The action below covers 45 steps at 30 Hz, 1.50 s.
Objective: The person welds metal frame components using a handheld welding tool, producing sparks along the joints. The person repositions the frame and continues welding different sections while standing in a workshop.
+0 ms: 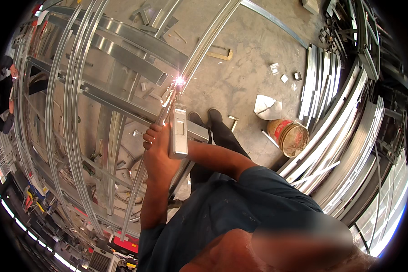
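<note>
My left hand [160,143] is closed against the left side of a boxy silver handheld welding torch [180,133], with curled fingertips beside it. From the right, my other forearm [220,155] passes behind the torch; the right hand and its fingers are hidden there. The torch's nozzle points away from me. At its tip a white-pink glare [179,80] burns and throws sparks back toward the left hand. This glare sits by the end of a square steel tube [136,63] and a long shiny rail [213,27] of the metal frame. The glare hides the joint itself.
Long metal rails [79,68] cross the left side. A dirty bucket [294,138], a white sheet piece [267,107] and a yellow-ended hacksaw [222,53] lie on the concrete floor. Stacked metal lengths [344,131] line the right. At far left, a co-worker's hand [13,71] shows.
</note>
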Motion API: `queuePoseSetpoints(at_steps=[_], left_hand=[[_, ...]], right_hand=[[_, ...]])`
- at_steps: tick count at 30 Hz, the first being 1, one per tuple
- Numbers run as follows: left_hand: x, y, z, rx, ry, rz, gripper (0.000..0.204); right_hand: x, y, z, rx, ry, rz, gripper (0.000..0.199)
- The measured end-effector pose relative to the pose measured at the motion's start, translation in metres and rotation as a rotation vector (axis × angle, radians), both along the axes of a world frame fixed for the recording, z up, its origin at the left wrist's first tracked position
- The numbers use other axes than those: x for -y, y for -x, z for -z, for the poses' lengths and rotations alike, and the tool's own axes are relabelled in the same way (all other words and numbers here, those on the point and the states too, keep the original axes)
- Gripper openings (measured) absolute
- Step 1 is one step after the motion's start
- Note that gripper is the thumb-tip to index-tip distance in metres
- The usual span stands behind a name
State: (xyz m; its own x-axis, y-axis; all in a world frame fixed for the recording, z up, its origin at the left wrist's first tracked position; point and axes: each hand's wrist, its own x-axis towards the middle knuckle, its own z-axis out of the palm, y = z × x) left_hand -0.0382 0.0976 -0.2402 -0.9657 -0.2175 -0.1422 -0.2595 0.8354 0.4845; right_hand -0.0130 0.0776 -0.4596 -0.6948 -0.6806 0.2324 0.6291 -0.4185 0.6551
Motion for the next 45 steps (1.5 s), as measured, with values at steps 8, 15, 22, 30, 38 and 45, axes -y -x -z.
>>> queuePoseSetpoints(at_steps=[8, 15, 22, 30, 38, 45], left_hand=[[-0.002, 0.0, -0.004, 0.014, 0.01, 0.003, 0.061], [-0.011, -0.02, -0.037, -0.125, -0.229, -0.015, 0.062], [-0.007, -0.072, -0.071, -0.104, -0.37, -0.157, 0.056], [0.079, -0.201, -0.078, 0.012, -0.472, -0.445, 0.05], [0.241, -0.284, -0.112, -0.063, -0.767, -0.434, 0.057], [0.325, -0.271, -0.108, 0.24, -1.029, -0.33, 0.042]], right_hand=[[0.001, -0.007, 0.006, 0.04, -0.123, -0.034, 0.02], [-0.036, 0.025, -0.026, -1.549, -1.152, 0.64, 0.037], [-0.052, 0.044, -0.054, -2.543, -1.655, 1.174, 0.013], [-0.103, 0.018, -0.085, -2.114, -2.12, 0.835, 0.068], [-0.108, -0.118, -0.049, -0.673, -3.198, 0.332, 0.077], [-0.064, -0.145, -0.055, -0.118, -3.138, 0.004, 0.063]])
